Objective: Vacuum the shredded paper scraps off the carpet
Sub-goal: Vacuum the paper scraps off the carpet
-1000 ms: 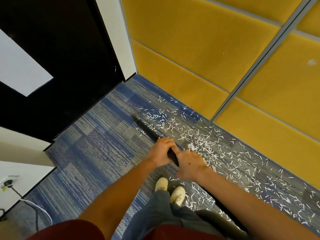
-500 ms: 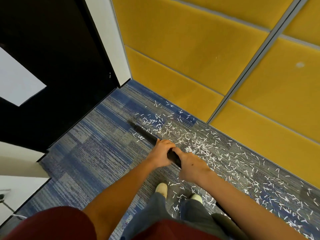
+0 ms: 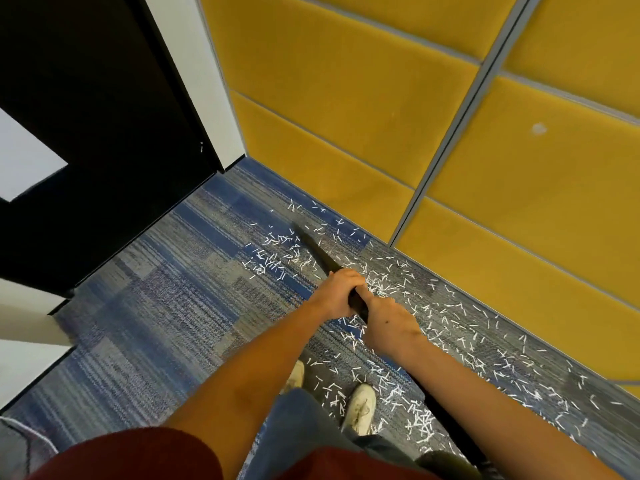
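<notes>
A black vacuum wand (image 3: 317, 251) slants from my hands down to the blue-grey carpet (image 3: 156, 306), its tip among white paper scraps (image 3: 277, 258) near the corner. My left hand (image 3: 337, 294) grips the wand higher up its shaft, and my right hand (image 3: 389, 325) grips it just behind. The black hose (image 3: 446, 420) trails back past my right forearm. Several more scraps (image 3: 457, 327) lie strewn along the foot of the yellow wall and around my white shoes (image 3: 360, 407).
Yellow padded wall panels (image 3: 363, 98) with a grey divider strip (image 3: 460, 119) border the carpet on the right. A black door (image 3: 86, 116) with a white frame (image 3: 194, 81) closes the far left corner. White furniture (image 3: 24, 327) stands at the left edge.
The view has swung leftward and the wand has pushed farther towards the corner. My feet have stepped apart among the scraps. Both hands keep their grip.
</notes>
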A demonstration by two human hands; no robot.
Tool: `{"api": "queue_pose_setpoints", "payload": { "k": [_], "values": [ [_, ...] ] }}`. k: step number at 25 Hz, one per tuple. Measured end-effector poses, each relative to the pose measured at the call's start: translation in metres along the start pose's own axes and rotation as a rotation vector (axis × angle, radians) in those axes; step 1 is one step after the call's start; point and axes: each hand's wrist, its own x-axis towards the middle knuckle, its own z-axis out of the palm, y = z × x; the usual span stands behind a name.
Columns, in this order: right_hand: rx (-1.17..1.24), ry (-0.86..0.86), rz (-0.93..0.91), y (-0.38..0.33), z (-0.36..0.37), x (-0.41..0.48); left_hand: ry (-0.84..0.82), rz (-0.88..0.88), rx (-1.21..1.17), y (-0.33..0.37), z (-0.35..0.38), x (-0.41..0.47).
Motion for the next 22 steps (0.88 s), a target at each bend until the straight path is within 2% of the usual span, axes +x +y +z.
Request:
{"api": "queue_pose_setpoints", "payload": {
  "k": [10,22],
  "values": [
    [0.038,-0.094,-0.063,0.044,-0.005,-0.010,-0.067,-0.125,0.099,0.039,0.017,-0.001],
    [-0.052,-0.141,-0.220,0.034,0.011,-0.007,0.093,-0.253,0.039,0.024,0.029,-0.038]
  ]
}}
